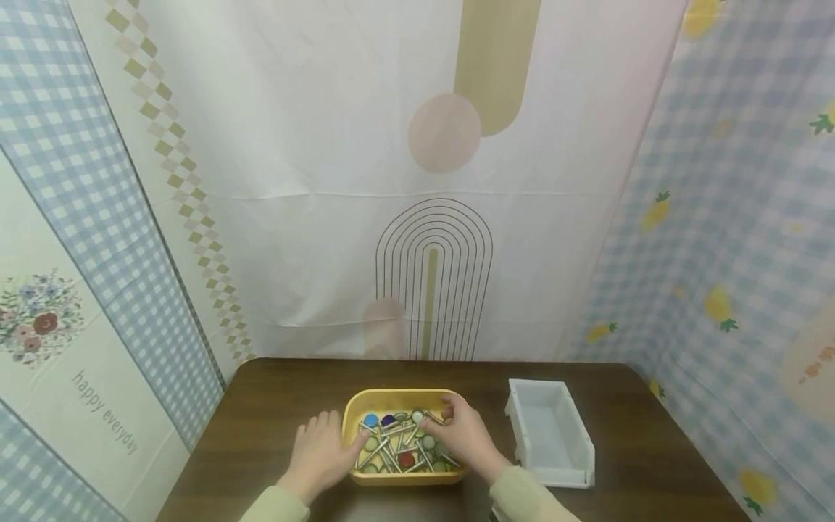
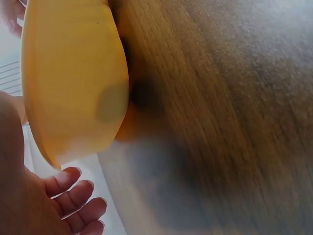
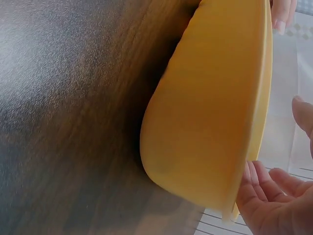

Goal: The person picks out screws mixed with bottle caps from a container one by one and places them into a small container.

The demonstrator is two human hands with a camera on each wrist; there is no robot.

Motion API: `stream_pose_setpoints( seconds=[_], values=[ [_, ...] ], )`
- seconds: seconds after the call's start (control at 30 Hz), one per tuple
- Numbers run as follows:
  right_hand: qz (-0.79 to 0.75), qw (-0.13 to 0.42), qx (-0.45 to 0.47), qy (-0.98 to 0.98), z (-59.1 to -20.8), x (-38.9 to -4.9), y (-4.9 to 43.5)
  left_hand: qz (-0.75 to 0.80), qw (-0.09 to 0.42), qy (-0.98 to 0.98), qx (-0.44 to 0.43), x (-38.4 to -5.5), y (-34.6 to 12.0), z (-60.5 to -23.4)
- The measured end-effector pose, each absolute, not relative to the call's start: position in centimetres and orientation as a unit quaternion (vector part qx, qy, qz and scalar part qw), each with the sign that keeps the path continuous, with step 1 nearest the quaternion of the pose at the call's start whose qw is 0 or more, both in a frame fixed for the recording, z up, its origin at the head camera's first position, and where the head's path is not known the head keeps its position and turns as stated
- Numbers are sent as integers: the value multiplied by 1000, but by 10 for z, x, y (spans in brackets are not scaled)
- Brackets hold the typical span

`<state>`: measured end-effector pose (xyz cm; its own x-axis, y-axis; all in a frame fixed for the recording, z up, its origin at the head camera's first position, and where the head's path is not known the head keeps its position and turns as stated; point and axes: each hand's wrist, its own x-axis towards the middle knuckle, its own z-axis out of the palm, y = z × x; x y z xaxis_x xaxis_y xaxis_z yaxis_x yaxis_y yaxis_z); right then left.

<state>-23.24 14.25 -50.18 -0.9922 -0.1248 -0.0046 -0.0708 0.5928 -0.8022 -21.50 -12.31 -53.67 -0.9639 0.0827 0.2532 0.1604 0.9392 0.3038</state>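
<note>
A yellow plastic basin (image 1: 398, 479) stands on the table, holding several slim metal rods (image 1: 389, 454) and round cap-like discs, among them a blue disc (image 1: 371, 420) and a red disc (image 1: 407, 460). At the basin's left end is my left hand (image 1: 324, 451), thumb over the rim and fingers extended outside it. My right hand (image 1: 468, 436) is at the right rim, thumb reaching over the contents. In the right wrist view its fingers (image 3: 269, 188) lie at the rim, well apart from the thumb. Neither hand visibly holds a piece.
To the right of the basin stands a white open bin (image 1: 551, 435). The dark wooden table (image 1: 280, 391) has its far edge against a patterned white cloth (image 1: 313, 239). Checked cloth (image 1: 711, 239) hangs along the right side, with more at the left.
</note>
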Motion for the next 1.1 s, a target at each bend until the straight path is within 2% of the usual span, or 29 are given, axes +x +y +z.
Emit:
stream_pose_setpoints(
  seconds=[0.33, 0.63, 1.1],
  values=[
    [-436, 40, -71, 896, -510, -233, 131, -168, 130, -975, -61, -219, -121, -540],
    [-408, 38, -75, 909, -517, -232, 127, -186, 94, -976, -65, -220, -120, -540],
    [-394, 37, -71, 916, -531, -232, 120, -196, 66, -976, -70, -221, -119, -542]
  ],
)
